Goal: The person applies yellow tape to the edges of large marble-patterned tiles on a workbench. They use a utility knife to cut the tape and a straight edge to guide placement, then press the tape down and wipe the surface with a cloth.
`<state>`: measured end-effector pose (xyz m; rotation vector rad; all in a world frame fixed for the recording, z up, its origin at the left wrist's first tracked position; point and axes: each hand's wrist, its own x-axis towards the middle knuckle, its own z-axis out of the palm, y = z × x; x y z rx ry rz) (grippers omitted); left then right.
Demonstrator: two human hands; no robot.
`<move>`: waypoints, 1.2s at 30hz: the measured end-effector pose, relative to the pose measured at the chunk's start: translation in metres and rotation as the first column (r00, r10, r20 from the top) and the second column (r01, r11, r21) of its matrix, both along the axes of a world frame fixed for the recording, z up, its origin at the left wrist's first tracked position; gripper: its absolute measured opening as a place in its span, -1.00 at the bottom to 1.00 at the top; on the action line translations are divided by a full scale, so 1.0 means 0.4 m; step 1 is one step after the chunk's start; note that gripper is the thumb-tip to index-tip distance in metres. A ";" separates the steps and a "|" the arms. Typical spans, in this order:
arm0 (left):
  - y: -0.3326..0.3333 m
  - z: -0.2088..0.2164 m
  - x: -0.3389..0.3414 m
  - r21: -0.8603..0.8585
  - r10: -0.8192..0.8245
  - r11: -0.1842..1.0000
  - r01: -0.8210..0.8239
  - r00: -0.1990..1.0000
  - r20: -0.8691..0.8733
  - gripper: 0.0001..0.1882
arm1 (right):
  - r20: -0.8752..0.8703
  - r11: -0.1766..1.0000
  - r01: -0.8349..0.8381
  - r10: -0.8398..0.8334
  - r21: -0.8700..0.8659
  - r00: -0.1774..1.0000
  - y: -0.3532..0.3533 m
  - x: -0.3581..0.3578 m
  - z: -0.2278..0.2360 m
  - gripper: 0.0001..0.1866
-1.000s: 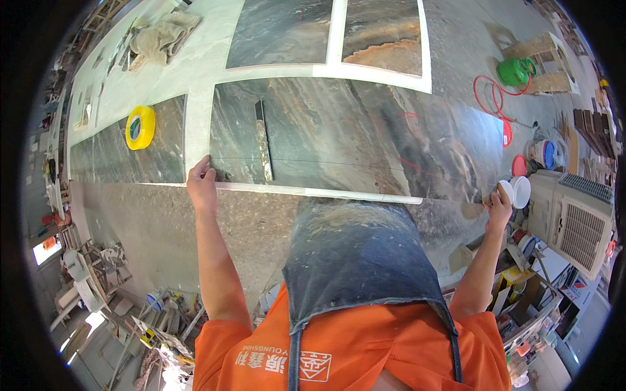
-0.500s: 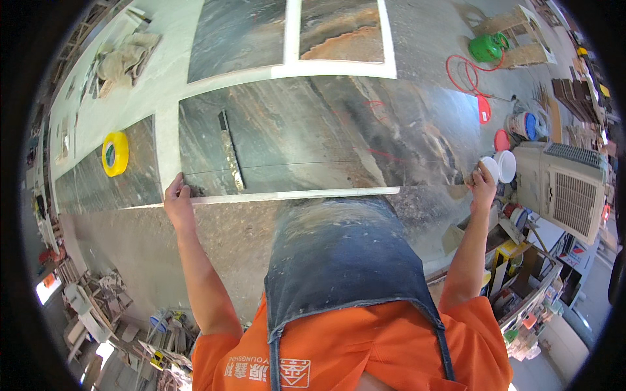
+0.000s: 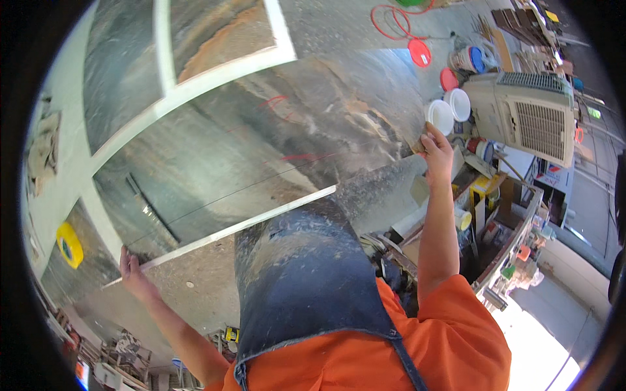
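Observation:
A long dark marble-look slab (image 3: 215, 150) with brown veins and red marks lies in front of me. A thin dark string (image 3: 248, 188) runs taut across it from hand to hand. At the slab's near left corner my left hand (image 3: 134, 270) is closed in a pinch at the string's end. My right hand (image 3: 438, 150) pinches the other end by the slab's right end, beside two white tubs (image 3: 439, 117). A narrow, worn dark metal strip (image 3: 151, 208) lies on the slab near my left hand.
A yellow tape roll (image 3: 74, 253) sits on a smaller slab piece at left. More framed slabs (image 3: 222, 39) lie beyond. To the right are an air cooler (image 3: 535, 117), a bucket (image 3: 464, 60), red lids (image 3: 419, 53) and a cluttered bench (image 3: 515, 247). A red hose (image 3: 391, 29) loops behind.
The whole view has swung to the right and tilted, so the slab now slants upward to the right. Both hands stay at the slab's two ends with the string between them.

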<state>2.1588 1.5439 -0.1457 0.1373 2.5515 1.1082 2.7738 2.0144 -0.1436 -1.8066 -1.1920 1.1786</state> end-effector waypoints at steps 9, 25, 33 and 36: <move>0.056 0.057 0.019 -0.100 0.015 0.995 -0.011 0.999 0.038 -0.49 | -0.061 1.000 -0.001 0.002 0.010 0.998 -0.020 -0.022 0.018 -0.54; 0.024 0.053 -0.031 -0.117 -0.032 0.993 0.029 0.999 -0.027 -0.49 | -0.143 0.998 0.028 -0.019 0.061 0.990 -0.030 -0.042 0.015 -0.59; -0.103 0.013 -0.148 -0.266 -0.306 0.924 0.276 0.949 -0.076 -0.48 | -0.117 0.999 0.005 0.000 0.039 0.993 -0.031 -0.043 0.010 -0.57; -0.129 0.012 -0.151 -0.252 -0.286 0.930 0.266 0.957 -0.044 -0.47 | -0.138 0.999 0.004 0.003 0.047 0.990 -0.029 -0.048 0.006 -0.58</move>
